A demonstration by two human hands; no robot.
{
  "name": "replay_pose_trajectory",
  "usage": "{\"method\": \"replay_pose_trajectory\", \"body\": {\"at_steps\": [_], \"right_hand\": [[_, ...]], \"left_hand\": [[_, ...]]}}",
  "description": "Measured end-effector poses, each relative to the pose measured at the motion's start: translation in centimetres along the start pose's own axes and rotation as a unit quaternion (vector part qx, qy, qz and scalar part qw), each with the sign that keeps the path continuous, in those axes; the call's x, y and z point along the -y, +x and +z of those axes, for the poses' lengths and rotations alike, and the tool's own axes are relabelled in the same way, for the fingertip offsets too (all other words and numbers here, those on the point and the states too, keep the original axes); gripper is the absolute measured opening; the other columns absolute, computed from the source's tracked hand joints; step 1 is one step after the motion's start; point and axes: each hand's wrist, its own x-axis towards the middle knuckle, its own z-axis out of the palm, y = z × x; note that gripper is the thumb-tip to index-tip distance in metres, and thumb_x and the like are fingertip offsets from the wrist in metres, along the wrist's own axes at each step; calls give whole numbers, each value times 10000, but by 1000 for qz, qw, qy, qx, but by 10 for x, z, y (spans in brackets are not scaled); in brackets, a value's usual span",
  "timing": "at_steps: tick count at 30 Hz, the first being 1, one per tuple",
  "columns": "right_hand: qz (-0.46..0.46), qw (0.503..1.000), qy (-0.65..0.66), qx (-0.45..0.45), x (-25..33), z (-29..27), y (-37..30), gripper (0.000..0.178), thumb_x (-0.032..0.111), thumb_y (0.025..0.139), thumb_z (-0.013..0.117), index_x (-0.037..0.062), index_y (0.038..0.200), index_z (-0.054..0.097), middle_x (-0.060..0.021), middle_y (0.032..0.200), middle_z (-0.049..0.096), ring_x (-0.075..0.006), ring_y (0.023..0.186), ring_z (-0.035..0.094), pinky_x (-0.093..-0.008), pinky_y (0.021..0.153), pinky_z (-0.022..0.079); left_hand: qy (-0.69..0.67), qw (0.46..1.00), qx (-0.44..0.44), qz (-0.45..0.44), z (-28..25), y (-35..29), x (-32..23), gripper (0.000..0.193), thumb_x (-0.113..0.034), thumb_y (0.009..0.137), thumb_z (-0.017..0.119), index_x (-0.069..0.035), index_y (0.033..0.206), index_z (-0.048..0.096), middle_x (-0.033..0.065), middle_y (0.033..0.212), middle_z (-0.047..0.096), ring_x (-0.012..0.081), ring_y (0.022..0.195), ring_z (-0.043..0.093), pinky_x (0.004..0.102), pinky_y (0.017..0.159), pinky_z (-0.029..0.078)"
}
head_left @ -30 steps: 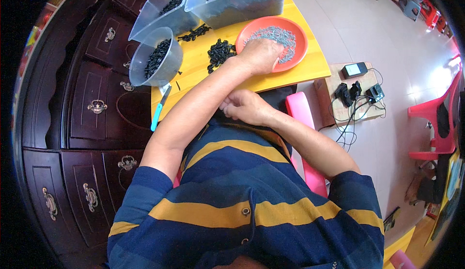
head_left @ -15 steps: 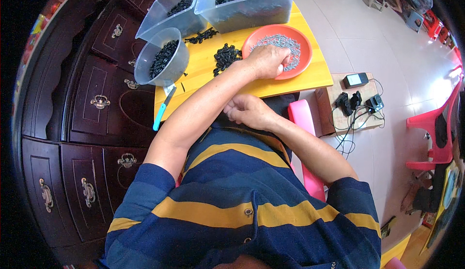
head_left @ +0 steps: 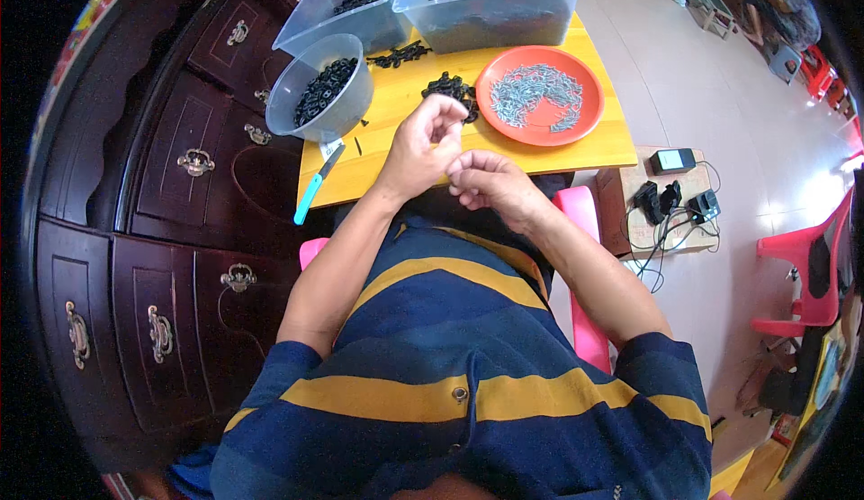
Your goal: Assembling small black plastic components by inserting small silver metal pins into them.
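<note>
My left hand (head_left: 421, 144) hovers over the front edge of the yellow table (head_left: 576, 144), thumb and fingertips pinched together. My right hand (head_left: 490, 185) is just beside it, below the table edge, fingers curled shut; the two sets of fingertips almost touch. Anything pinched between them is too small to see. Just beyond my left hand lies a small pile of black parts (head_left: 450, 89). To its right stands an orange plate (head_left: 585, 122) with several small silver metal pieces.
A grey round tub (head_left: 310, 108) of black parts sits at the table's left corner, with two clear bins (head_left: 504, 23) of black parts behind. A teal-handled tool (head_left: 315, 187) overhangs the front edge. Dark wooden drawers stand left; a pink stool, chargers and cables lie right.
My left hand has pulled back from the orange plate to the table's front edge and now meets my right hand. The right hand has barely moved.
</note>
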Motion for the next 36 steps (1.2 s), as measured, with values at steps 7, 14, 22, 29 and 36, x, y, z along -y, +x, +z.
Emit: {"method": "replay_pose_trajectory", "body": {"at_steps": [7, 14, 22, 29, 36], "right_hand": [[35, 996, 78, 21, 4, 1, -4, 98, 160, 969, 637, 104, 1049, 632, 20, 878, 651, -60, 696, 603, -212, 667, 514], [39, 988, 137, 58, 1, -7, -2, 167, 256, 972, 665, 122, 1061, 621, 28, 876, 640, -57, 726, 596, -216, 683, 514], [56, 979, 180, 83, -4, -11, 1, 144, 266, 965, 676, 135, 1003, 629, 49, 835, 635, -54, 690, 586, -218, 663, 503], [19, 999, 47, 7, 0, -4, -1, 119, 238, 949, 679, 125, 974, 652, 48, 810, 625, -45, 665, 561, -203, 639, 477], [-14, 999, 7, -28, -5, -3, 1, 135, 241, 947, 679, 108, 966, 665, 31, 822, 637, -46, 670, 549, -200, 636, 461]], "left_hand": [[-41, 999, -25, -9, -2, -33, -4, 255, 28, 857, 603, -21, 1102, 553, -7, 843, 554, 57, 779, 545, 232, 743, 475], [-30, 999, -17, 2, 1, -35, -9, 277, 38, 891, 545, -9, 1164, 526, -5, 920, 541, 67, 855, 531, 236, 807, 452], [17, 998, -26, 45, 0, -38, -15, 271, 30, 853, 584, -11, 1121, 602, 50, 859, 625, 119, 788, 628, 282, 767, 531], [57, 998, -6, 27, -14, -46, -11, 79, -16, 872, 669, 5, 945, 692, 47, 848, 666, 103, 766, 618, 264, 714, 511], [73, 997, -29, 0, -13, -51, -5, 73, -47, 870, 707, 0, 922, 690, 37, 811, 668, 104, 725, 606, 265, 670, 496]]}}
